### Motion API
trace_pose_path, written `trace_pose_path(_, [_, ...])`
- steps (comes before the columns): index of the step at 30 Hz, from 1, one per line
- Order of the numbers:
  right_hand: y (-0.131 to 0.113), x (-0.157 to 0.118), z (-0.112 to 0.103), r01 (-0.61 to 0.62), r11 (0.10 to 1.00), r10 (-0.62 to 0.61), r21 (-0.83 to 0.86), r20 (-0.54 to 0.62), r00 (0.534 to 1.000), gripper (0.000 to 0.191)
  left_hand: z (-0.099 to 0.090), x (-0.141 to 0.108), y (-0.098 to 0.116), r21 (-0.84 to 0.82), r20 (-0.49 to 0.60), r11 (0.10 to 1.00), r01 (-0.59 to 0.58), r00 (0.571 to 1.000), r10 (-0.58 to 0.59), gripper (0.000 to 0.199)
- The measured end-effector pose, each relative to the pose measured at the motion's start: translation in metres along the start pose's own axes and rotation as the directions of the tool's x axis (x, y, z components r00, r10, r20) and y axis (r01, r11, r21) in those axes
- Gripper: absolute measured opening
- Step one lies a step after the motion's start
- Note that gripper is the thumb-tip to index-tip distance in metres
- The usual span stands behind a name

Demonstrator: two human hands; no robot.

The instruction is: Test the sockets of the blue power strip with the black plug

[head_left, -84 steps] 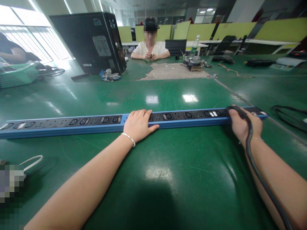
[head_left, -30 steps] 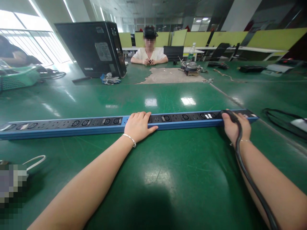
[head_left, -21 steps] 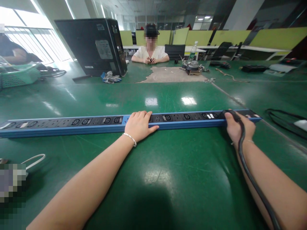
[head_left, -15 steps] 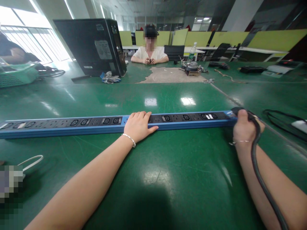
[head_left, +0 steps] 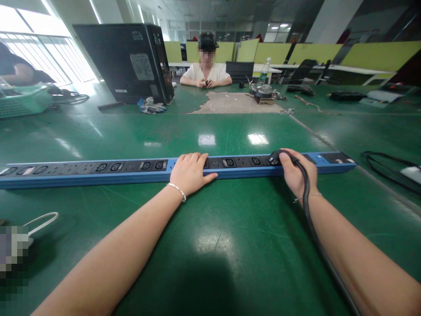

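- Power strip, long, blue-edged, with a row of black sockets: lies flat on the green tabletop, running from nine o'clock through the middle of the view to three o'clock.
- Left hand: just off centre toward eight o'clock; palm down across the strip, fingers together, thumb set apart toward three o'clock. Whether it grips or merely rests, cannot tell.
- Right hand: at three o'clock, above the strip; closed around a black plug, thumb on the near side.
- Black plug: at three o'clock, its head pointing toward nine, over the sockets. Seated or not, cannot tell.
- Thick black cord: from the plug, past the right wrist, along the forearm toward five o'clock.
- Bracelets: one thin silver-coloured piece on each wrist.
- Computer case, black: ten o'clock, standing; a pair of gloves just beside its foot.
- Person in a white top: twelve o'clock, seated at the far edge.
- Bottle, clear, green-labelled: one o'clock, upright.
- Basket, green: between nine and ten o'clock.
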State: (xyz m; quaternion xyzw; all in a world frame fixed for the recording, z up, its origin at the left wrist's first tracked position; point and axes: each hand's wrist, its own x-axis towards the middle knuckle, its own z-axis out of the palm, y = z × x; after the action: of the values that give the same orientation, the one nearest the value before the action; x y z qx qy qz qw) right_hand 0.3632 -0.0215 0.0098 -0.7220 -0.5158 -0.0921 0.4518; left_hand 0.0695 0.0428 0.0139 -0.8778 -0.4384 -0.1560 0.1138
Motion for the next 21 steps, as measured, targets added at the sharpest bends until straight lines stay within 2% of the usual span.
trace_pose_path(5, [0.002, 0.000, 0.003, 0.006, 0.999, -0.006, -0.042, -0.006, 1.000, 0.043, -0.001, 0.000, 0.000, -0.021, 0.015, 1.000, 0.007, 1.000, -0.006, 0.068])
trace_pose_path(12, [-0.010, 0.000, 0.009, -0.008, 0.978, 0.016, -0.209, 0.035, 0.999, 0.040, 0.000, 0.000, 0.000, -0.007, 0.006, 1.000, -0.001, 1.000, 0.001, 0.068])
trace_pose_path(21, [-0.012, -0.008, 0.010, 0.122, 0.953, -0.114, -0.276, 0.047, 0.992, 0.038, 0.000, 0.000, 0.001, -0.017, 0.016, 1.000, 0.007, 1.000, -0.007, 0.067])
